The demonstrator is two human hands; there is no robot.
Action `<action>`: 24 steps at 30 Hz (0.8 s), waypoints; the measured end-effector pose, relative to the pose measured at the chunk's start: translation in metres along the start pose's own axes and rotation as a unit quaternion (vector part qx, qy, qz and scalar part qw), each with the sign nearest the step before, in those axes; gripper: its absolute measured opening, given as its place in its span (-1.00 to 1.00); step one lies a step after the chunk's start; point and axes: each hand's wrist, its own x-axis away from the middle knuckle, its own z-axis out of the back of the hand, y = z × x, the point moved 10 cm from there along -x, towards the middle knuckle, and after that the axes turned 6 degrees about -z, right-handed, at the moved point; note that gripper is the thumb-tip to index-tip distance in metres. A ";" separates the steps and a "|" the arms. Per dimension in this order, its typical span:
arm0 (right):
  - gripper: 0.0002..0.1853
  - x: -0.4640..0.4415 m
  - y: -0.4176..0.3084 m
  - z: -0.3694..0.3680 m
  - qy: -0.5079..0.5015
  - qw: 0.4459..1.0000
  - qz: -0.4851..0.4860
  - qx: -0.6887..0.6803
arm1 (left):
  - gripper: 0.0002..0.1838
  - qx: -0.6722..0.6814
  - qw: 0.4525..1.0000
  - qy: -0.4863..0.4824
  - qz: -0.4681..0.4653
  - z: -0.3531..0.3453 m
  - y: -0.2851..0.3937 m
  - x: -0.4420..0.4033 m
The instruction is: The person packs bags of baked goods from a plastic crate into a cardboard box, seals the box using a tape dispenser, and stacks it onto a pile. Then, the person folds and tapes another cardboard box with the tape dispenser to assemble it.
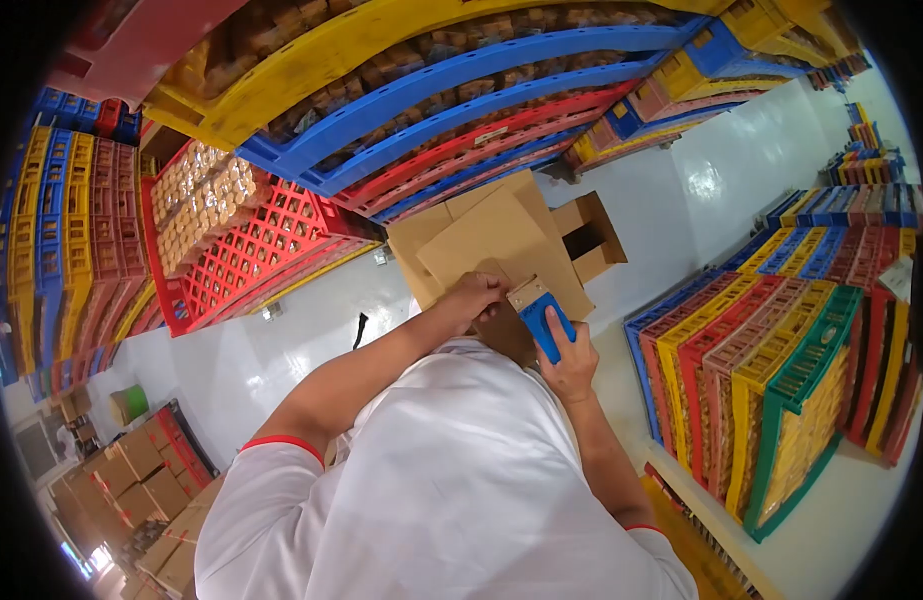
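Observation:
My right hand (569, 360) is wrapped round a blue handheld tape dispenser (541, 318) with a pale, flat metal-looking end pointing away from me. My left hand (477, 298) is just left of that end, its fingers curled together over the cardboard. Whatever those fingers pinch, if anything, is too small to make out. Under and beyond both hands lies a brown cardboard box (496, 235) with broad flaps spread out. Its near part is hidden by my hands and white shirt.
Stacked yellow, blue and red crates (461, 95) full of packaged goods stand ahead. A red crate (301, 235) with wrapped packs is at left. More crate stacks (751, 360) rise at right. A smaller open carton (588, 237) sits beyond the box. Cartons (131, 465) are piled behind left.

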 end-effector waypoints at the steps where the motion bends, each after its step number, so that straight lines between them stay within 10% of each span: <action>1: -0.25 -0.007 -0.005 -0.001 -0.005 1.000 0.000 0.012 | -0.75 -0.050 0.998 0.022 -0.012 0.007 0.012 -0.001; 9: -0.28 -0.089 -0.037 -0.058 -0.149 0.984 -0.056 0.078 | -0.74 -0.318 0.841 0.245 -0.363 0.105 0.165 0.008; 16: -0.34 -0.111 -0.064 -0.075 -0.142 0.988 -0.002 0.063 | -0.61 -0.268 0.900 0.293 -0.177 0.126 0.145 0.002; 24: -0.34 -0.128 -0.077 -0.083 -0.161 0.985 0.012 0.064 | -0.43 -0.442 0.763 0.377 -0.283 0.148 0.141 -0.015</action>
